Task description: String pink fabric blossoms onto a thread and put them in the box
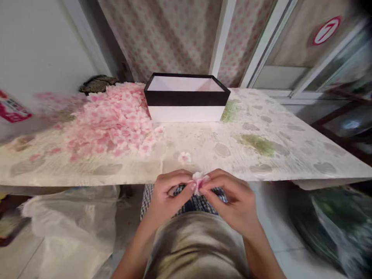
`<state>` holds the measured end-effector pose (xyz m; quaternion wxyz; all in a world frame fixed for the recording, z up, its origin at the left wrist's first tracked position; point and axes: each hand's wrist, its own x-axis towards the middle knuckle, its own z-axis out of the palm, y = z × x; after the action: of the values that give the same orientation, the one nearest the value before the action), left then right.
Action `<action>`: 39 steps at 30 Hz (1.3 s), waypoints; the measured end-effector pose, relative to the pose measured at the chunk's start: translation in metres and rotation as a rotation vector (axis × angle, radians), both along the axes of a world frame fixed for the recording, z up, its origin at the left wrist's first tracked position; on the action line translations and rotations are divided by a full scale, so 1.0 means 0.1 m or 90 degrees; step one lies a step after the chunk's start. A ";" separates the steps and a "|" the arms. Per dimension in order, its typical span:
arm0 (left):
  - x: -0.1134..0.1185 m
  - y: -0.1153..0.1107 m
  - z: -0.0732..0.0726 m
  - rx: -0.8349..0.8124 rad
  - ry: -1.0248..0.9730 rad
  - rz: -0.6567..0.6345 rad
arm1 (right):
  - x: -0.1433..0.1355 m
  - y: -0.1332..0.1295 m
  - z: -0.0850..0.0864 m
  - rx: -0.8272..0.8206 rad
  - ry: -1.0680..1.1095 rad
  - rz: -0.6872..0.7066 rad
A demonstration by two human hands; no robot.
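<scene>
One flower, pinched from two sides

Held: at the table's near edge, I see left hand and right hand both clamped on the flower, probably so each steadies it for the other. Loose: one blossom on the table, just beyond. Heaped: pink petals left of the box, likely for easy reach. Box: open side up, presumably for access.

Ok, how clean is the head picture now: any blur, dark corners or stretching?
Head view, centre: left hand, right hand and the pinched flower piece fairly clear; head view, left: the pink petal heap smears toward its outer end; head view, lower right: the green mass is blurred; head view, top right: dark corner, edges look stretched.
</scene>
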<state>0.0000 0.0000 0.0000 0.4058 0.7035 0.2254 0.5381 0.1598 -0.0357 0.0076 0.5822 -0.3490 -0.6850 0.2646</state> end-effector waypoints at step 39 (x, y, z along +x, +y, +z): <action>0.02 -0.10 -0.03 0.123 0.038 0.065 | 0.00 -0.05 -0.04 0.003 -0.020 -0.094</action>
<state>0.0019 -0.0101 -0.0032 0.3012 0.7429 0.2196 0.5560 0.1601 -0.0411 0.0032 0.5903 -0.4014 -0.6668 0.2140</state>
